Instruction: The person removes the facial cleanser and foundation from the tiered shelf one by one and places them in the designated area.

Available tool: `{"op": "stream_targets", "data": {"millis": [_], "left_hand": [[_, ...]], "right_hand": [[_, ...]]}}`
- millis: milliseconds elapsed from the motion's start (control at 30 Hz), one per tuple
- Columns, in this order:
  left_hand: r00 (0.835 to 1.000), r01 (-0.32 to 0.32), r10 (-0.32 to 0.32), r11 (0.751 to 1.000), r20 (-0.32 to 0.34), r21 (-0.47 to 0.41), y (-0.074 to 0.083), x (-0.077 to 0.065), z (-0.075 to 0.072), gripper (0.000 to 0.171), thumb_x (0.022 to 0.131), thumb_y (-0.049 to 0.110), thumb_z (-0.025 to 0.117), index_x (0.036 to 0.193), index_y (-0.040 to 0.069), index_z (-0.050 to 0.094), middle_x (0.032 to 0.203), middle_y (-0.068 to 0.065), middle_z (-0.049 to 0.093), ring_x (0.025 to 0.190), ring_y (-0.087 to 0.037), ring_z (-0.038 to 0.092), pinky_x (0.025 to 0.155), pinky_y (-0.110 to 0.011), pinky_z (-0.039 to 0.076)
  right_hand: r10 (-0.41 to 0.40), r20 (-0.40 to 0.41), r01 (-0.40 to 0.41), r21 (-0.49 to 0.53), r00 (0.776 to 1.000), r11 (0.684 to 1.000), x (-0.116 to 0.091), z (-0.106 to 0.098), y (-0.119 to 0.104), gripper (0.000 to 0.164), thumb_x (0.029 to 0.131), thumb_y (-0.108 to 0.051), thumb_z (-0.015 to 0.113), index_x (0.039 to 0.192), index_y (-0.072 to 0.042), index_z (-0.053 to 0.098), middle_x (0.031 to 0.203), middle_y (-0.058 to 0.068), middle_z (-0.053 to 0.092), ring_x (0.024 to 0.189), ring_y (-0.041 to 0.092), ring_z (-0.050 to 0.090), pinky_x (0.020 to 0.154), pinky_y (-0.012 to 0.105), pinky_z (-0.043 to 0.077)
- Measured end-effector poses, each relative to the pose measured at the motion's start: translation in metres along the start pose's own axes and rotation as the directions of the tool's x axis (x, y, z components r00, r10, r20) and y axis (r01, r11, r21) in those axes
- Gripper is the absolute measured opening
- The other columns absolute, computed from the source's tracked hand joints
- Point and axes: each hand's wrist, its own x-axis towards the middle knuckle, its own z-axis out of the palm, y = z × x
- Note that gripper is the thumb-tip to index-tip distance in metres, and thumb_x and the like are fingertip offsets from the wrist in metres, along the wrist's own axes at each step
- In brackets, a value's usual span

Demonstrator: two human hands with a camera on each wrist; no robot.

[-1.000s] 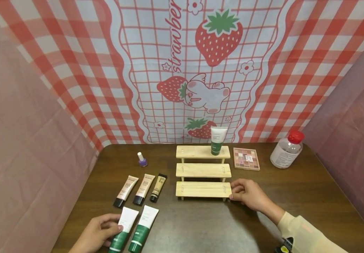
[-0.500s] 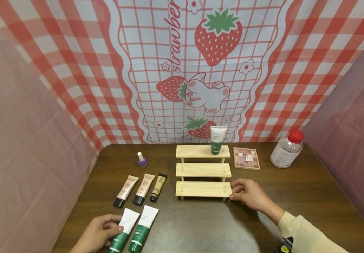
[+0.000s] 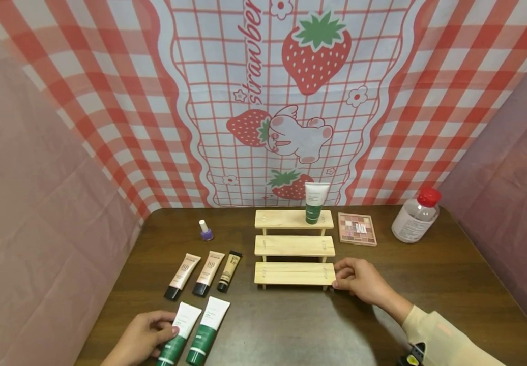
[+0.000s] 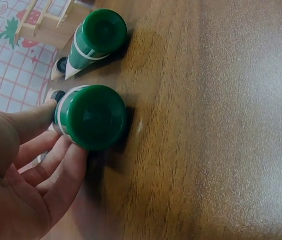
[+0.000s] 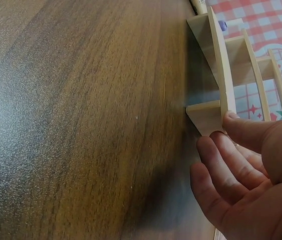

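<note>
My left hand [image 3: 143, 334] pinches a green-and-white squeeze tube [image 3: 180, 330] between thumb and fingers at the table's near left. In the left wrist view its round green cap [image 4: 98, 117] faces the camera, close above or on the wood. A matching tube [image 3: 208, 330] lies just to its right. My right hand [image 3: 361, 282] holds the right end of the lowest step of a three-tier wooden display stand [image 3: 294, 274]. In the right wrist view the thumb [image 5: 240, 127] lies on the step's edge, with fingers below. On the top step, a third green-and-white tube [image 3: 315, 204] stands cap down.
Two BB cream tubes [image 3: 185, 273] and a small gold tube [image 3: 230, 269] lie left of the stand. Behind them stands a purple nail polish bottle [image 3: 205, 232]. An eyeshadow palette [image 3: 356, 230] and a red-capped clear bottle [image 3: 413, 217] are at the back right, before a strawberry-print cloth [image 3: 291, 137].
The white end of the tube in my left hand has shifted slightly toward me and to the right. My right hand and the stand hold their place.
</note>
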Motion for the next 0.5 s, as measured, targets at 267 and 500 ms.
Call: {"op": "stream_targets", "data": {"millis": [267,500], "left_hand": [[0.998,0.015,-0.012,0.999,-0.070,0.044,0.0012,0.0002,0.0034,0.038,0.088,0.016,0.081,0.117,-0.007,0.070,0.088,-0.003,0.070,0.072,-0.018,0.064,0.053,-0.033,0.058],[0.993,0.017,-0.010,0.998,-0.114,0.057,0.0010,-0.0015,0.0054,0.034,0.086,0.016,0.083,0.112,-0.003,0.071,0.085,-0.003,0.069,0.069,-0.017,0.063,0.052,-0.031,0.057]], "right_hand": [[0.008,-0.005,-0.008,-0.009,1.000,1.000,-0.0010,0.0005,-0.0006,0.041,0.086,-0.007,0.081,0.118,0.010,0.063,0.092,0.012,0.075,0.072,0.019,0.066,0.055,0.034,0.055],[-0.005,-0.008,0.005,-0.020,1.000,1.000,-0.0001,-0.0003,-0.0003,0.041,0.087,-0.008,0.081,0.118,0.011,0.063,0.092,0.012,0.075,0.071,0.019,0.066,0.054,0.033,0.055]]}}
